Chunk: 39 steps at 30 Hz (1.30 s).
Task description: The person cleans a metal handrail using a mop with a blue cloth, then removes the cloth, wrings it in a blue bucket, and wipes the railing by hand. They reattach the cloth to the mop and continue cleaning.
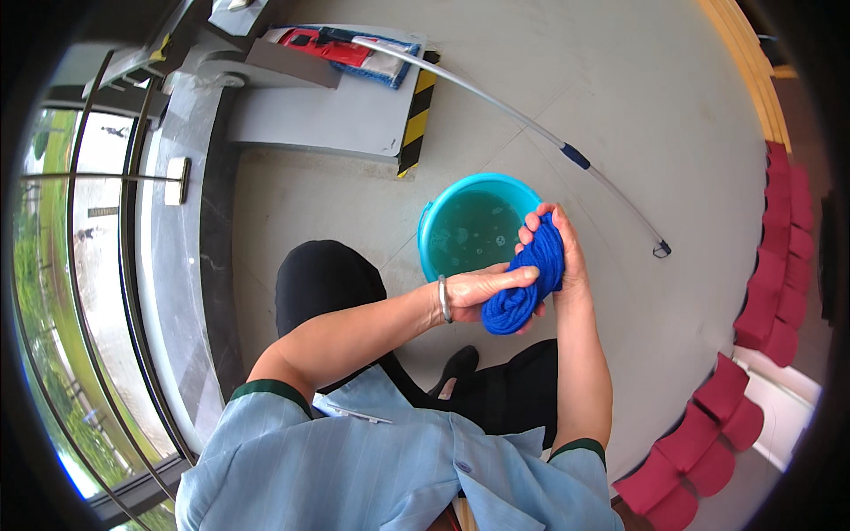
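Note:
Both hands are closed around a twisted, bunched blue cloth (539, 255) at the near right side of a turquoise plastic bucket (425, 247). My left hand (479, 289), with a silver bangle at its wrist, grips the lower part, its thumb lying across the top. Around the upper end curl the fingers of my right hand (572, 255). The bundle partly overlaps the bucket's right rim in view. Inside the bucket, cloudy water (468, 229) carries patches of foam. Whether water drips from the cloth cannot be seen.
A flat mop's red head (358, 56) and blue-edged pad (398, 74) rest on a grey metal base (312, 123) edged with black-yellow hazard tape (420, 113). Its pole (491, 103) slants rightward past the bucket. Red seats (757, 299) line the right; a railed window (99, 265) stands left.

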Motion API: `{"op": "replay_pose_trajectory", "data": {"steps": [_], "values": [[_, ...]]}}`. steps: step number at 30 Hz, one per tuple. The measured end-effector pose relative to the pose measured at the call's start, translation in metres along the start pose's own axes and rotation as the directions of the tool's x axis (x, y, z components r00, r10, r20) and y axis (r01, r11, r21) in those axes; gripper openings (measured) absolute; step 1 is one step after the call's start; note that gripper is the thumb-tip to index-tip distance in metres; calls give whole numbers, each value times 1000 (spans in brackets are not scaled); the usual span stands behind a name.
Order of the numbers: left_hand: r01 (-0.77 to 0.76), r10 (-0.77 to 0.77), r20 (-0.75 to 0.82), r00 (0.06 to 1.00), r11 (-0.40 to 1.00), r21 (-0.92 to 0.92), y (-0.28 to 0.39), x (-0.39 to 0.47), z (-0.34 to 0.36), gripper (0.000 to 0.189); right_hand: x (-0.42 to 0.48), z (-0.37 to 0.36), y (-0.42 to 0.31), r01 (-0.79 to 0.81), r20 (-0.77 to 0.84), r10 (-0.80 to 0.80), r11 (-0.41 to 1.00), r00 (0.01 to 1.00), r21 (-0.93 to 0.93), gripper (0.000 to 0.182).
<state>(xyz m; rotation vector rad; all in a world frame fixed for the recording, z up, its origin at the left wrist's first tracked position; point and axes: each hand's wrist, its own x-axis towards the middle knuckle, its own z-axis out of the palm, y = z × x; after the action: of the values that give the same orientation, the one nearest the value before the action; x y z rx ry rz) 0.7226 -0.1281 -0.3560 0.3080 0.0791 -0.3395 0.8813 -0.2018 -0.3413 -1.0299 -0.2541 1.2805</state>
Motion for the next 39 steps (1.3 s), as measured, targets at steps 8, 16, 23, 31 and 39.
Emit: {"op": "replay_pose_trajectory", "data": {"steps": [8, 16, 23, 31, 39], "values": [[35, 290, -402, 869, 774, 632, -3, 15, -12, 48, 20, 18, 3, -132, -237, 35, 904, 971, -407, 20], [174, 428, -479, 766, 580, 796, -4, 20, -19, 46, 36, 12, 18, -143, -289, -53, 774, 956, -616, 22], [241, 490, -507, 709, 507, 828, -5, 21, -18, 52, 38, 10, 20, -110, -283, -105, 752, 954, -650, 24], [241, 606, -475, 638, 429, 871, -9, 20, -27, 65, 22, 26, 14, -86, -328, -104, 851, 939, -517, 39], [55, 680, -346, 647, 411, 910, -7, 15, -27, 55, 2, -1, 5, -66, -296, -140, 805, 945, -590, 61]]}}
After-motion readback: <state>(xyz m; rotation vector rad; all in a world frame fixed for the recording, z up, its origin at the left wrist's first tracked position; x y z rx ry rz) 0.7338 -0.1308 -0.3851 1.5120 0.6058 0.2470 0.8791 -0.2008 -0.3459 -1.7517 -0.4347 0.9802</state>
